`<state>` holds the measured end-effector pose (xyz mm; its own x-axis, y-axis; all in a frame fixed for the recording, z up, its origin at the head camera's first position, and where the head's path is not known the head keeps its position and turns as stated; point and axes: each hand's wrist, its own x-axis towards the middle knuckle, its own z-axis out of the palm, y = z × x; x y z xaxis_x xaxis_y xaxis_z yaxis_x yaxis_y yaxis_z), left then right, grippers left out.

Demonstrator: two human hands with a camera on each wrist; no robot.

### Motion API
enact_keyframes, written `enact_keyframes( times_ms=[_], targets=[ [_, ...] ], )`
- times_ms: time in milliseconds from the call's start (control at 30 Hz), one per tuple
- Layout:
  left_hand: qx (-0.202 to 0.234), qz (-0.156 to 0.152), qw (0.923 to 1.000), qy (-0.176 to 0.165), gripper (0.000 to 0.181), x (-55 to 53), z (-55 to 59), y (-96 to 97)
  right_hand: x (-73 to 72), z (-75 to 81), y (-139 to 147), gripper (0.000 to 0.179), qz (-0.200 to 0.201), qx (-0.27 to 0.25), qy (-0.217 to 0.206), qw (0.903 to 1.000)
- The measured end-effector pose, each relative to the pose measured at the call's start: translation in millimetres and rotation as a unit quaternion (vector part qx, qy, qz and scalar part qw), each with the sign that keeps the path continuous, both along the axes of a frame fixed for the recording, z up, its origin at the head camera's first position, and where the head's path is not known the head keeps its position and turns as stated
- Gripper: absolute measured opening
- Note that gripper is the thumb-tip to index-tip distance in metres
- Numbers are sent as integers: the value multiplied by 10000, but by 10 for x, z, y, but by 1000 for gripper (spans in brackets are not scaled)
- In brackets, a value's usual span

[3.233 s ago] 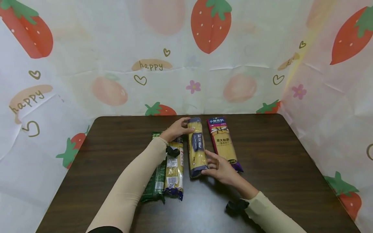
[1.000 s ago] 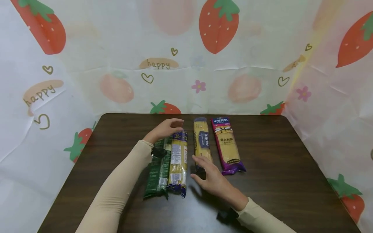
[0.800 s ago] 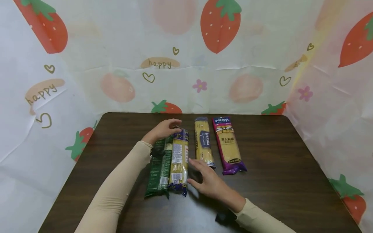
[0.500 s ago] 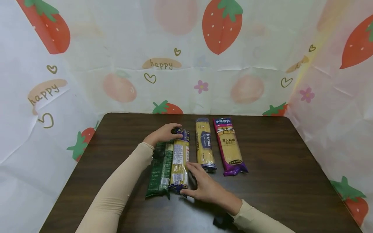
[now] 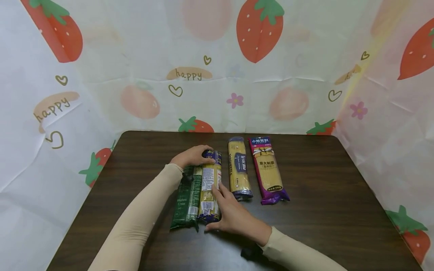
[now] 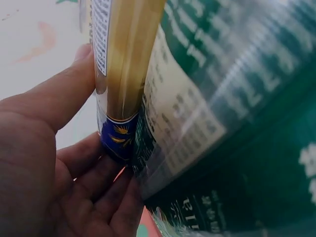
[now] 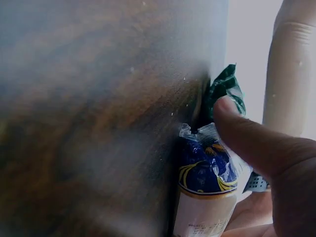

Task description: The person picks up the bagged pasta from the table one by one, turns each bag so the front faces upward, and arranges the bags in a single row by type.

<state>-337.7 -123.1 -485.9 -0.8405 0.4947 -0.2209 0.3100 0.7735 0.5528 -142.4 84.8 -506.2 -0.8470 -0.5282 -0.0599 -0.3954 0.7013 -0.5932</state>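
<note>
A clear packet of spaghetti with blue ends (image 5: 207, 192) lies on the table, label side up, between my hands. My left hand (image 5: 192, 156) holds its far end, thumb along one side; in the left wrist view the fingers curl behind the blue end (image 6: 118, 138). My right hand (image 5: 234, 214) is at the near end, fingers fairly straight along the packet's right side. In the right wrist view its thumb (image 7: 247, 133) extends past the blue end (image 7: 207, 168). A green spaghetti packet (image 5: 184, 203) lies close against the left side, partly under my left wrist.
To the right lies a yellow spaghetti packet with a dark blue label (image 5: 239, 169). Beyond it is a purple-and-pink pasta packet (image 5: 268, 171). The dark wood table (image 5: 322, 195) meets a strawberry-print curtain (image 5: 288, 56) at its back and sides.
Both hands have left the dark-blue-labelled packet, which now lies on the table, and moved left to the blue-ended one. The right hand has closed in on its near end.
</note>
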Motion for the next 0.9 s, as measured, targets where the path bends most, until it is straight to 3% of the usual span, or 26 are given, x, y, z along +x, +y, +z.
enact_keyframes(
  times_ms=[567,900],
  targets=[
    [-104,-71,9999,76,71,-35,-39,-11,-49,23,-78,118,-166,512,284,9981],
    [58,-199,9998,80,69,-33,-44,-12,-69,-2,-2,118,-54,197,204,9996]
  ],
)
